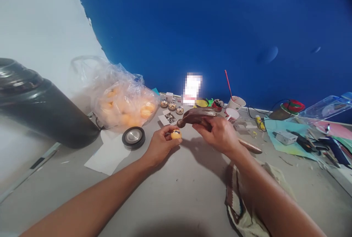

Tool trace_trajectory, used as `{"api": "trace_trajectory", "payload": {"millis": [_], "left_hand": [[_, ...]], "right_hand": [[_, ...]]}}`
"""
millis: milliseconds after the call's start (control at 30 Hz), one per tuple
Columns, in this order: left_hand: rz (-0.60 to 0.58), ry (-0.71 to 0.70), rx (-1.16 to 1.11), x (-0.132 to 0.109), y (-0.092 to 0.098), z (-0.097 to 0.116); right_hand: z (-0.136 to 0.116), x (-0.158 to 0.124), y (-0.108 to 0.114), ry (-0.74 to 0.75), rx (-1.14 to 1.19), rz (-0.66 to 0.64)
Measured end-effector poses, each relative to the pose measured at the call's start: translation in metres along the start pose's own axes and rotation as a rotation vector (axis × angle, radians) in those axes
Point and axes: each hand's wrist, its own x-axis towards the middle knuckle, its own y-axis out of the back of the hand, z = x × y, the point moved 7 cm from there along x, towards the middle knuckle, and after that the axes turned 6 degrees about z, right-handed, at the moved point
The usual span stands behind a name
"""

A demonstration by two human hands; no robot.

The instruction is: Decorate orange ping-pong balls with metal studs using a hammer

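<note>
In my left hand (164, 141), thumb and fingers pinch a small orange ball (176, 134) above the table. Dark, shiny bits sit on the top of the ball. My right hand (218, 134) is closed round a claw hammer (198, 115). The hammer's rounded striking face is just above and beside the ball, apart from it, and the wooden handle runs out behind my wrist to the right. Just past the ball lies an open white box (169, 118) of small shiny metal pieces that look like tacks. Behind it sit three balls (172, 106) covered in shiny metal.
At the left stand a large dark flask (52, 108), its round lid (133, 137) and a clear bag (123, 101) of orange balls. A lit, blurred screen (192, 88) leans at the back. Cups (236, 102), papers and tools crowd the right; a cloth (244, 211) lies under my right forearm.
</note>
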Motion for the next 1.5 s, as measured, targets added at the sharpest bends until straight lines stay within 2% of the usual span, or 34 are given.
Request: {"api": "trace_trajectory", "payload": {"millis": [200, 333, 467, 600, 767, 933, 1067, 1200, 1367, 1500], "left_hand": [[-0.025, -0.003, -0.026, 0.0004, -0.0017, -0.0022], [-0.023, 0.011, -0.004, 0.0000, -0.0012, -0.0021], [-0.038, -0.012, 0.037, -0.0014, -0.0028, -0.0001], [-0.040, -0.021, 0.052, -0.0012, -0.0027, -0.0008], [-0.056, -0.008, 0.011, -0.0002, -0.0027, -0.0041], [-0.049, 0.021, -0.019, -0.0004, -0.0026, -0.0045], [-0.055, 0.020, -0.031, -0.0001, -0.0028, -0.0031], [-0.070, 0.023, -0.022, 0.0009, -0.0025, -0.0045], [-0.076, 0.014, -0.036, 0.0008, -0.0026, -0.0035], [-0.076, 0.007, -0.026, 0.0005, -0.0030, -0.0023]], "right_hand": [[-0.0052, -0.0011, 0.0021, 0.059, 0.000, -0.057], [-0.0033, -0.0016, 0.0054, 0.016, 0.053, -0.011], [-0.0089, -0.0033, 0.0017, 0.075, 0.046, -0.078], [-0.0069, -0.0028, 0.0075, 0.029, 0.072, -0.031], [-0.0077, -0.0026, 0.0025, 0.030, 0.070, -0.095], [-0.0035, -0.0014, 0.0081, -0.004, 0.116, -0.029], [-0.0054, -0.0024, 0.0041, 0.038, 0.062, -0.084], [-0.0059, -0.0020, 0.0072, 0.006, 0.132, -0.040], [-0.0088, -0.0029, 0.0029, 0.041, 0.102, -0.103], [-0.0052, -0.0021, 0.0051, -0.012, 0.143, -0.082]]}}
